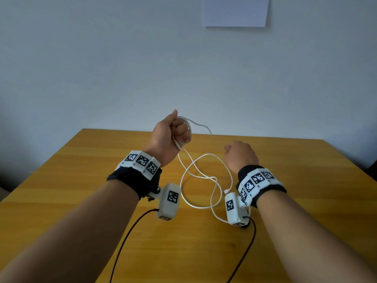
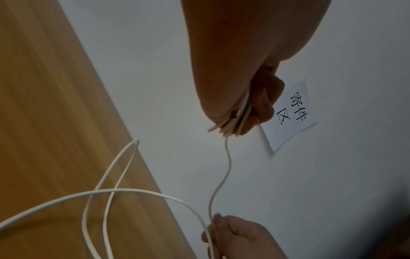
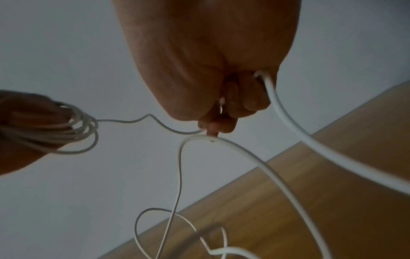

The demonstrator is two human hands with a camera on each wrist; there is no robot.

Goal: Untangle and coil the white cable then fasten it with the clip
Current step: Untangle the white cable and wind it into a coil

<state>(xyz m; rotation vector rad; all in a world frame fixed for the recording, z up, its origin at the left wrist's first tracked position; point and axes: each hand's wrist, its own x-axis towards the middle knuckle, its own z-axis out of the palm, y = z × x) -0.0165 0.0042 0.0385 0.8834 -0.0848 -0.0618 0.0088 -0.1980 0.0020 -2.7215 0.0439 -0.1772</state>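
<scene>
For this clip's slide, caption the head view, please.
Left hand holds wound loops of white cable; right hand feeds slack above the wooden table.

wooden table against pale wall bearing paper sheet.

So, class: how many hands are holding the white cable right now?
2. The left hand grips the coiled turns of the white cable; the right hand pinches the loose strand leading off them.
</scene>
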